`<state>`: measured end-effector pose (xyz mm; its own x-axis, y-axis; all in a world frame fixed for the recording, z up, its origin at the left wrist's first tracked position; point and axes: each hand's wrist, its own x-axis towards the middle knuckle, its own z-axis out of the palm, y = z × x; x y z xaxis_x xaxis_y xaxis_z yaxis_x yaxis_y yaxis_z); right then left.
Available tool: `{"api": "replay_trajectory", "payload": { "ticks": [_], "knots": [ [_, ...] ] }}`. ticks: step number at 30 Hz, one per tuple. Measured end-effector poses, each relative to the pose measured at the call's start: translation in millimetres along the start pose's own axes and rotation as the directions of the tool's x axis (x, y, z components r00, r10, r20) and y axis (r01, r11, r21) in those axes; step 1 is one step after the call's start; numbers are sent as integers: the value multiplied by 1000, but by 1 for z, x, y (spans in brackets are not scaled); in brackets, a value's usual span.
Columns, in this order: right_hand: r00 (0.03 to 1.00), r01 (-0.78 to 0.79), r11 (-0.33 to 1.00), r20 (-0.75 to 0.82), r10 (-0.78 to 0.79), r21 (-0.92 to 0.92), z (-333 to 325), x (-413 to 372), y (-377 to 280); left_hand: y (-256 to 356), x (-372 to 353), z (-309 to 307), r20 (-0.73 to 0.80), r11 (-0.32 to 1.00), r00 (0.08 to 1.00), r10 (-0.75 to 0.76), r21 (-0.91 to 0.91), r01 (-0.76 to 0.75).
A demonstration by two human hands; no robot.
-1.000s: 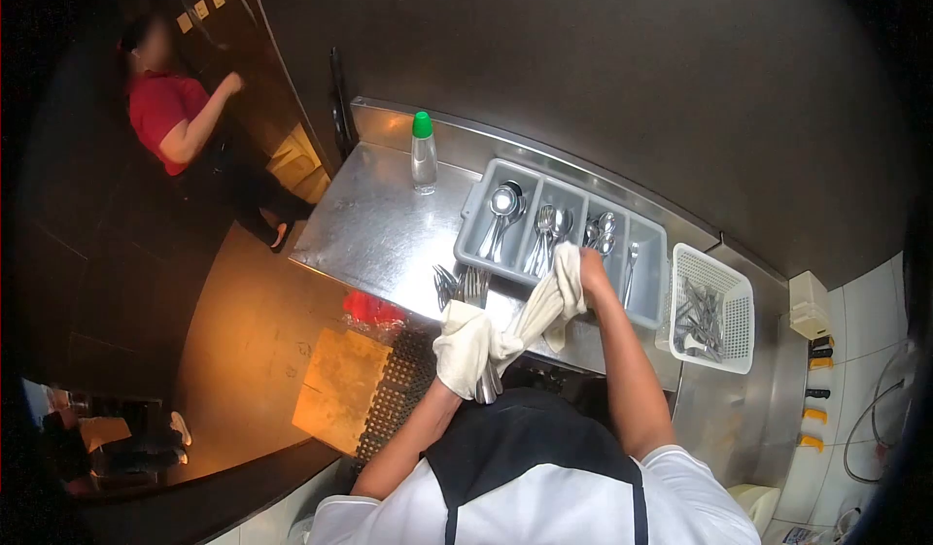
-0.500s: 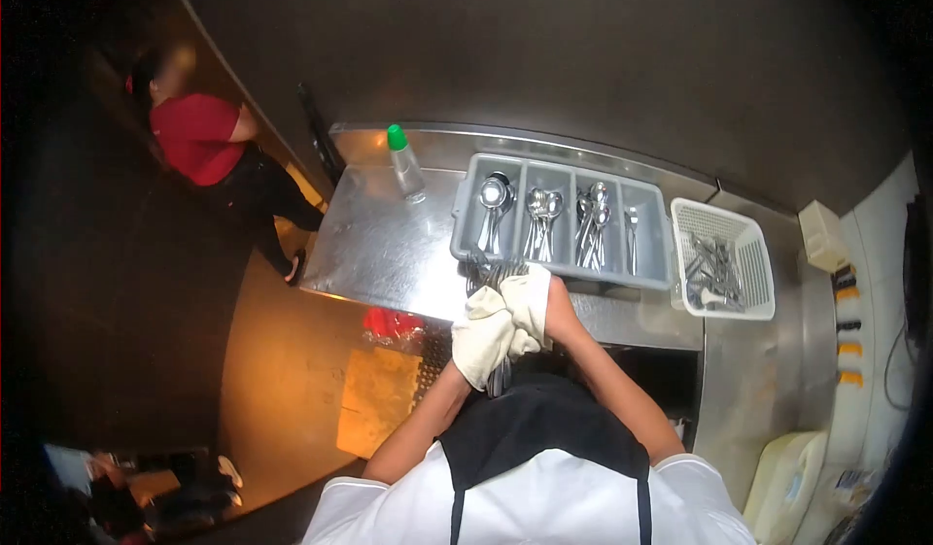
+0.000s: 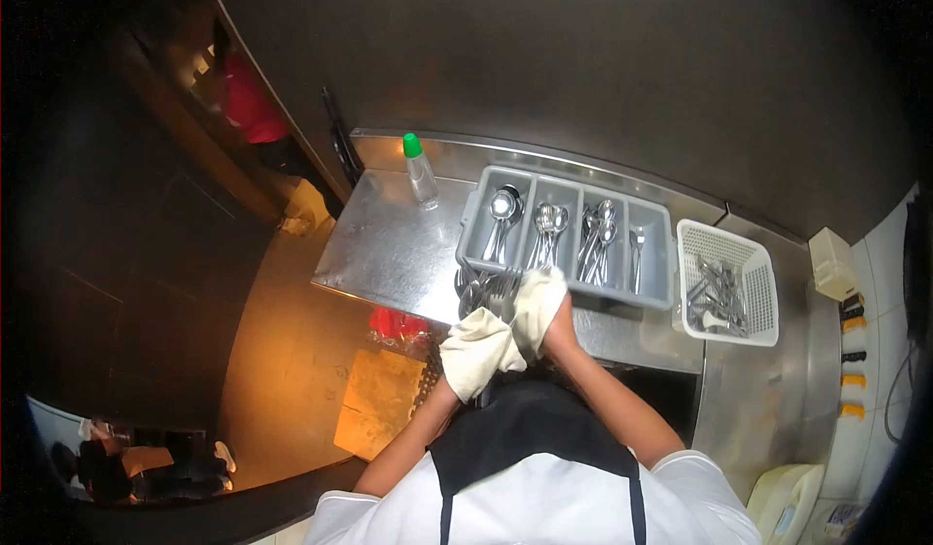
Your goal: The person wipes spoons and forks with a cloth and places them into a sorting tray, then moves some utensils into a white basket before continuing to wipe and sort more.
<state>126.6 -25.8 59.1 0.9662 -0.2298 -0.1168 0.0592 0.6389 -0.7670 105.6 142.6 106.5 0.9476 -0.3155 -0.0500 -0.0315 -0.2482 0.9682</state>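
Note:
A cream cloth (image 3: 483,344) covers most of my left hand (image 3: 465,370), which is closed around a bundle of forks (image 3: 501,290). The fork heads point up toward the cutlery tray and the handles point down to my apron. On the right of the bundle, my right hand (image 3: 557,323) is closed on another part of the cloth (image 3: 540,300), pressed against the forks; its fingers are mostly hidden. Just beyond my hands sits a grey cutlery tray (image 3: 622,295) with several compartments. It holds ladle-like round spoons (image 3: 504,205), smaller spoons (image 3: 550,222), more spoons (image 3: 604,224) and a fork (image 3: 637,249).
Right of the tray, a white perforated basket (image 3: 770,283) holds loose cutlery (image 3: 717,292). A clear bottle with a green cap (image 3: 420,171) stands on the steel counter (image 3: 384,239). Knives with yellow handles (image 3: 852,382) line the right wall. A person in red (image 3: 251,103) is at the far left.
My hands have moved slightly apart, showing more of the forks between the cloth parts. The person in red has moved farther off, partly behind the wall edge. My view has shifted a little.

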Motion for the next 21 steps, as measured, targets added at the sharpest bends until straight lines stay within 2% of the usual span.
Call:
{"api": "replay_trajectory", "payload": {
  "ticks": [1,2,3,5,6,7,8,9,10,11,12,13,14,16,17,18,20,21],
  "knots": [
    [967,-168,907,241,76,387,-7,5,10,1,0,5,-39,1000,999,5,17,-4],
    [989,-27,995,147,12,96,-12,6,11,-3,0,11,-87,997,994,71,19,-69],
    [994,93,972,73,-79,-215,-18,6,12,-6,0,13,-76,991,992,105,89,-98],
    [962,271,788,145,-229,-552,-43,23,4,-9,-1,20,-42,963,986,163,225,-150],
    [937,344,710,174,-304,-614,-39,24,-9,13,-4,29,-73,999,997,-30,14,32],
    [978,205,894,55,-200,-398,-40,23,-13,12,-3,36,-90,999,996,7,43,-3],
    [997,62,989,-27,-66,-138,-40,24,-19,9,0,44,-108,997,993,49,71,-41],
    [994,-76,987,-67,86,140,-40,25,-27,5,5,53,-125,992,988,94,99,-82],
    [938,-329,826,60,340,457,-44,22,-36,-4,9,63,-114,995,989,99,27,-96],
    [911,-410,759,273,310,506,-53,23,-29,5,10,75,-108,994,991,83,-65,-91],
    [968,-53,997,242,66,-62,-71,11,-24,16,9,90,-94,984,993,67,-156,-81],
    [975,134,971,202,-93,-199,-71,0,-25,8,11,102,-19,962,999,34,-271,-38],
    [955,292,890,158,-251,-351,-71,-11,-27,0,13,114,57,927,998,2,-375,20],
    [995,88,891,85,-56,-445,-96,-3,-56,-59,22,134,331,783,943,-43,-575,238],
    [997,19,981,80,-4,-191,-113,-3,-61,-44,18,144,205,923,979,-3,-376,82],
    [996,-54,996,75,48,76,-131,-3,-67,-15,14,151,85,989,993,83,-133,-71],
    [999,24,967,-41,-35,-252,-132,-23,-60,21,16,161,86,973,993,-83,-208,99],
    [992,40,913,-95,-85,-407,-128,-30,-62,10,22,168,62,981,994,-92,-168,101]
  ]
}}
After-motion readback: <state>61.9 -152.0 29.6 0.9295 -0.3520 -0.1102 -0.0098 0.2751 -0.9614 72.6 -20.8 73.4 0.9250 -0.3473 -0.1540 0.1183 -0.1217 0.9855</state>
